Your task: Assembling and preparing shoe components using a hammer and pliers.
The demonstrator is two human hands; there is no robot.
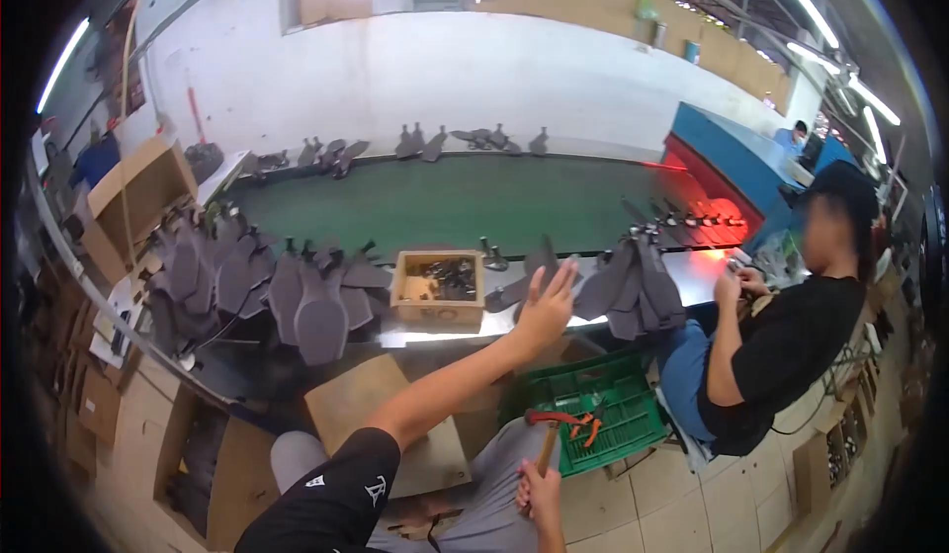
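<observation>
My left hand is stretched out over the bench edge, fingers spread, with nothing visible in it. Just behind its fingers lies a dark grey sole-shaped piece; whether they touch I cannot tell. Down over my lap, my right hand is wrapped round the wooden handle of a hammer with a reddish head. Pliers with orange handles lie on the green plastic crate, beside the hammer head. To the left of my left hand stands a wooden box holding small dark metal parts.
Bunches of grey sole-shaped pieces overhang the bench's near edge. More pieces hang at the right, next to a seated co-worker. A green conveyor belt runs behind, to a blue machine glowing red. Cardboard boxes stand at the left.
</observation>
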